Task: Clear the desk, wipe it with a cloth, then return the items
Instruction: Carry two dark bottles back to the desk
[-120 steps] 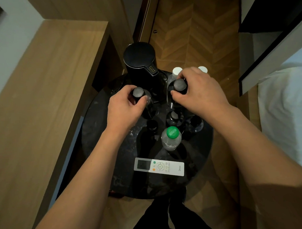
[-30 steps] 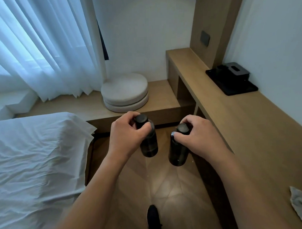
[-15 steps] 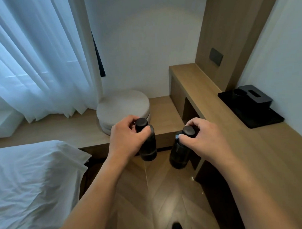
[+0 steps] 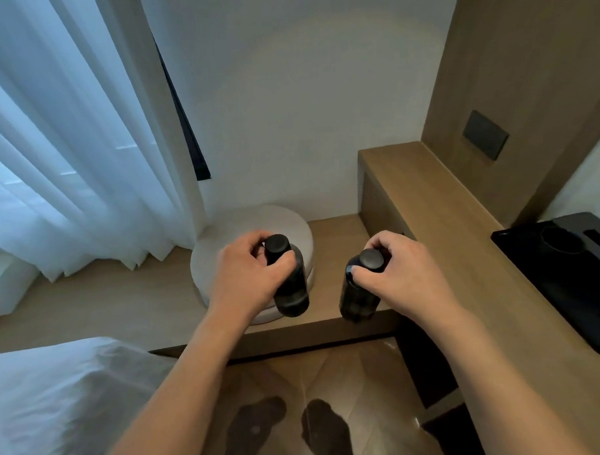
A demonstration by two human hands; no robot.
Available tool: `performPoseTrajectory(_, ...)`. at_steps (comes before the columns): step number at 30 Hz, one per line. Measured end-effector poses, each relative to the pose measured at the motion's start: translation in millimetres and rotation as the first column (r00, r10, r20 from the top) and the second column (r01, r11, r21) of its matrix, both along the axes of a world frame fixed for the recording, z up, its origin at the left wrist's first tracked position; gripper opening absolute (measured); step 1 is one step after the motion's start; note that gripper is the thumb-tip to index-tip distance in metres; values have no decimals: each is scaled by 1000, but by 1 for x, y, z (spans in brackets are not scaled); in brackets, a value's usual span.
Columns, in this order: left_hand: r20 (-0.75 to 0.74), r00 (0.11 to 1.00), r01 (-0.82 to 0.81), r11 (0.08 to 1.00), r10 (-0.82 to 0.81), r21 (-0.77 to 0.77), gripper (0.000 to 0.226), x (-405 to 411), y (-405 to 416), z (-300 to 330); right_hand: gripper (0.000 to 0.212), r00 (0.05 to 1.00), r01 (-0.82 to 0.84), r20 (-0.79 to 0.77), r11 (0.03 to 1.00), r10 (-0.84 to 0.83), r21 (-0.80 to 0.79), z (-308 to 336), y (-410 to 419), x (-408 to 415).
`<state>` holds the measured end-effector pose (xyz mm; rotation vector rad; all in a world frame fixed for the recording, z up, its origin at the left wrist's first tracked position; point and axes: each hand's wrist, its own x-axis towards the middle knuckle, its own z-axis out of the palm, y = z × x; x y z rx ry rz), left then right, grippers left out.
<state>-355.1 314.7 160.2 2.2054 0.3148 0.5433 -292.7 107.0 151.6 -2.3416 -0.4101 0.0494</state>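
Clearing step, mid-carry: left hand (image 4: 249,275) grip holding dark bottle (image 4: 288,282), right hand (image 4: 400,275) another (image 4: 357,293), both above low ledge (image 4: 124,301). Next prob: set down upright, then release.

A hotel-style bedroom; a white-sheeted bed (image 4: 59,399) sits beside sheer curtains (image 4: 67,140), a wooden window bench with a round cushion (image 4: 224,236), and a long wall desk (image 4: 462,242).

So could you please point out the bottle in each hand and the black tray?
left bottle (image 4: 291,289), head view, lower body
right bottle (image 4: 357,302), head view, lower body
black tray (image 4: 572,286), head view, bare surface
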Motion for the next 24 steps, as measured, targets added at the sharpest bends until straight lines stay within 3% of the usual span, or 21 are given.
performPoseTrajectory(7, -15, 999, 41, 998, -42, -46, 19, 120, 47, -7, 20, 996, 50, -72, 999, -50, -2, -12, 45, 107)
performPoseTrajectory(14, -59, 981, 180, 978, -187, -103, 14, 252, 99, -23, 21, 973, 218, -70, 976, -219, -19, -12, 85, 197)
performPoseTrajectory(24, -32, 924, 377, 922, -381, -88, 15, 365, 92, -12, 21, 926, 369, -60, 928, -372, -51, 2, 85, 269)
